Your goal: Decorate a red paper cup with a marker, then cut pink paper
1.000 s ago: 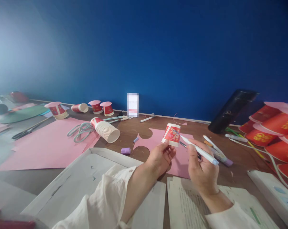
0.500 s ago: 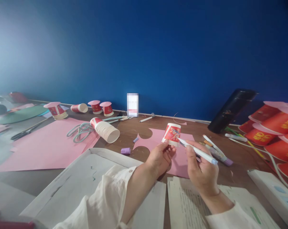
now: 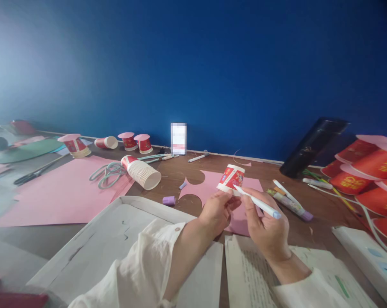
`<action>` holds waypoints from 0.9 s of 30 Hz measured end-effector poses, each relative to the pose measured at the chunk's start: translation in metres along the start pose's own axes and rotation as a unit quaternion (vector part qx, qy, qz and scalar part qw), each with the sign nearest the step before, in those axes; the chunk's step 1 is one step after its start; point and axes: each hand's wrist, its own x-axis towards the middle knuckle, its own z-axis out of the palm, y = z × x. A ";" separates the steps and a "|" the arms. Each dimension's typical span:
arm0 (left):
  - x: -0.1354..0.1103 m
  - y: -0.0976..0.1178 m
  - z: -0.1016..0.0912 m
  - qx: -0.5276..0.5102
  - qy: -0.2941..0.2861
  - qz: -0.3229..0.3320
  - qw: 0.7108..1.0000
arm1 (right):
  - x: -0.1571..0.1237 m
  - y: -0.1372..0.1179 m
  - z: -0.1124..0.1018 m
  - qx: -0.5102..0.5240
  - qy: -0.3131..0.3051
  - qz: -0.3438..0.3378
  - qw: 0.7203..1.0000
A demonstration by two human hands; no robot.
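My left hand [image 3: 218, 211] pinches the lower rim of a red and white paper cup [image 3: 231, 177], held bottom up above pink paper [image 3: 208, 188] with round cut-outs. In my right hand [image 3: 268, 226] is a white marker [image 3: 260, 202] with a pale blue end, its tip close to the cup's printed side. I cannot tell whether the tip touches the cup. A purple cap [image 3: 169, 200] and a smaller lilac cap [image 3: 182, 186] lie on the table to the left of my hands.
A stack of cups [image 3: 143, 173] lies beside a coiled cord [image 3: 108, 174] on a pink sheet [image 3: 61, 192]. A white box lid [image 3: 116, 252] and printed pages [image 3: 244, 269] are in front. Rightward are markers [image 3: 291, 204], a black flask [image 3: 311, 147], stacked red cups [image 3: 377, 164] and a power strip [image 3: 366, 256].
The cup has turned in my left hand, so its white lettered strip now faces me more. My right hand and the marker have shifted slightly left.
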 end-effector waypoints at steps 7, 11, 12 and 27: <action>0.004 -0.008 -0.008 0.036 -0.033 0.019 0.999 | 0.001 -0.001 0.003 -0.013 0.000 -0.028 1.000; 0.004 -0.009 -0.008 0.049 -0.030 0.020 0.998 | 0.002 0.000 0.004 -0.018 -0.003 -0.030 0.999; 0.004 -0.009 -0.008 0.051 -0.030 0.021 0.998 | 0.002 0.000 0.004 -0.020 -0.003 -0.031 0.999; 0.005 -0.009 -0.008 0.038 -0.031 0.024 0.999 | 0.001 0.001 0.003 -0.031 -0.028 -0.004 0.999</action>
